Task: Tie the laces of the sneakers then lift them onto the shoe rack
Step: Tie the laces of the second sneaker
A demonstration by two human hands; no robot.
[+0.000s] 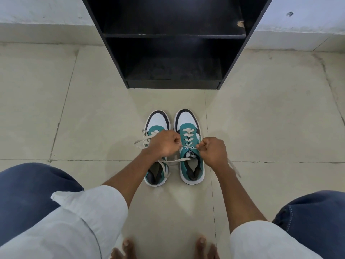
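Here, in the head view, a pair of teal, white and black lace-up sneakers stands side by side on the pale tiled floor (261, 118) at the centre of the frame, toes pointing toward the top. The right sneaker (190, 146) has its cream laces threaded up the tongue, and both hands work over it. The left hand (164, 143) is curled into a fist, pinching one end of the cream lace (188, 147) just left of the tongue; it partly covers the left sneaker (157, 148), whose own laces lie loose, spilling out toward the left. The right hand (212, 149) is likewise closed, pinching the other end of the same lace just right of the tongue, so the lace runs taut between the two fists. A black wooden shoe rack (173, 36) with open shelves stands on the floor at the top centre, apart from the sneakers' toes. Rolled white sleeves, blue-trousered knees and bare toes fill the lower edge.
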